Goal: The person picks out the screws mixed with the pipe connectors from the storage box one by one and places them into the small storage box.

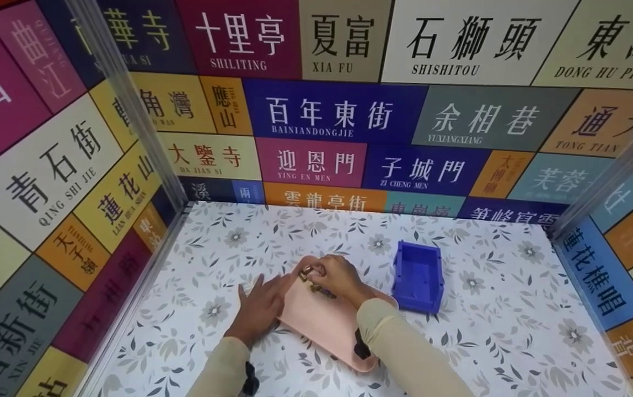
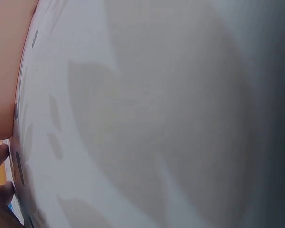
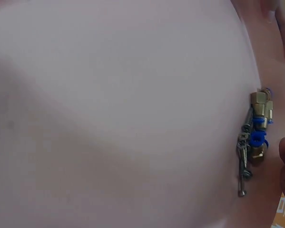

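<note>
Sleeves (image 1: 407, 342) foremost, brass fittings (image 3: 260, 112) lie beside right hand (image 1: 343, 280), grip unclear; left hand (image 1: 261, 306) spread.

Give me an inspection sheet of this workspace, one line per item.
Surface: white tabletop with a grey leaf-and-flower print.
Job's things: pink tray holding brass fittings with blue rings and metal screws, gathered near its far end; blue bin to the tray's right.
Clutter: nothing seen.
Grippers: left hand at the tray's left edge; right hand over the fittings, grip unclear.
Cables: nothing seen.
Surroundings: walls covered in colourful panels with Chinese lettering.
</note>
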Demonstrator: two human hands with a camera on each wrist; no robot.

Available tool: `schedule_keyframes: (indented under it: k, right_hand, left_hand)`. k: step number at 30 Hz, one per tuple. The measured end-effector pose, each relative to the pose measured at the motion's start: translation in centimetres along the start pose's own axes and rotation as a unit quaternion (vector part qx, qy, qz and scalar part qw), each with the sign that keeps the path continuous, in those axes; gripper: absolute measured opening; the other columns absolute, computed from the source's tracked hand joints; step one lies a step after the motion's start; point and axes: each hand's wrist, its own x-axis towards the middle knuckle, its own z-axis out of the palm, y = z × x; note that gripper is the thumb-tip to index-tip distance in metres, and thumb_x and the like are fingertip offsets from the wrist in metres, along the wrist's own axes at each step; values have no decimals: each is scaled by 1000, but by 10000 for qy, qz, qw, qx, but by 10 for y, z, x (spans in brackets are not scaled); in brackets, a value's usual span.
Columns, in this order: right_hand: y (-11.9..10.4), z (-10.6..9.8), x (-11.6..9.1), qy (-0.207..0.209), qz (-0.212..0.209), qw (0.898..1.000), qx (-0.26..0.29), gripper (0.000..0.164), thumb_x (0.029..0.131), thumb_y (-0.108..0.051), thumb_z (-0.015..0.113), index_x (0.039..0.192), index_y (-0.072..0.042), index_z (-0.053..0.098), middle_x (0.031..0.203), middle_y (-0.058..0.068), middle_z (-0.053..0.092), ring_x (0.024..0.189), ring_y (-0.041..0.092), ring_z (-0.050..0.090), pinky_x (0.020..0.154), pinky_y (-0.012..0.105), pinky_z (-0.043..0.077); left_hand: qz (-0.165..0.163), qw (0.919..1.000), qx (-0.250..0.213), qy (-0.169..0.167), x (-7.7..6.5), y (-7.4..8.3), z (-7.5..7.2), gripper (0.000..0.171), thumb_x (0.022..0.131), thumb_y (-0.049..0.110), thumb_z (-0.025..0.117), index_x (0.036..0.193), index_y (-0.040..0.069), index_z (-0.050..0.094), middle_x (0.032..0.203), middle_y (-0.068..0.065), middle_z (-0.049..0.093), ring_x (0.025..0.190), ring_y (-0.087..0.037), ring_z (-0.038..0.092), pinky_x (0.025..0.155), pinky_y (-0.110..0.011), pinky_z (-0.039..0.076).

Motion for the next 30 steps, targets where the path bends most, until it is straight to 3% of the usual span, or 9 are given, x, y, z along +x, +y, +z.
schedule_keyframes:
  k: [4,11,18,22,30]
  right_hand:
    - [0,6,0,41,108,9996,-243,20,88,-26,77,82,-7,73,72,-4,52,65,11,46,59,28,42]
    - [-2,13,0,138,365,9985,-385,23,90,-28,74,72,-15,66,65,-5,53,58,10,47,55,29,44]
    - [-6,19,0,61,526,9978,-408,9,91,-26,73,89,-18,73,63,-7,52,56,9,49,52,26,42]
    - [-8,23,0,180,515,9959,-717,14,91,-31,74,85,-18,72,60,-7,53,55,10,50,51,27,42]
    - [-4,31,-1,316,807,9950,-503,22,91,-32,73,76,-18,67,60,-7,56,54,10,52,51,27,44]
  left_hand:
    - [97,9999,8,35,0,-1,1,51,104,67,19,155,61,19,166,21,29,161,-28,8,120,-70,-16]
    - [596,9979,84,237,-1,-7,-2,50,109,55,24,159,49,26,165,14,35,159,-33,16,120,-74,-7]
    - [509,9985,59,182,-1,-7,0,50,108,56,24,158,52,24,166,16,33,160,-31,14,121,-72,-8]
    - [468,9987,76,178,-1,-7,0,50,107,58,23,158,54,23,166,17,32,160,-31,14,121,-72,-9]
    - [482,9985,109,216,1,-7,1,50,107,59,22,158,54,23,165,18,33,160,-32,14,121,-72,-9]
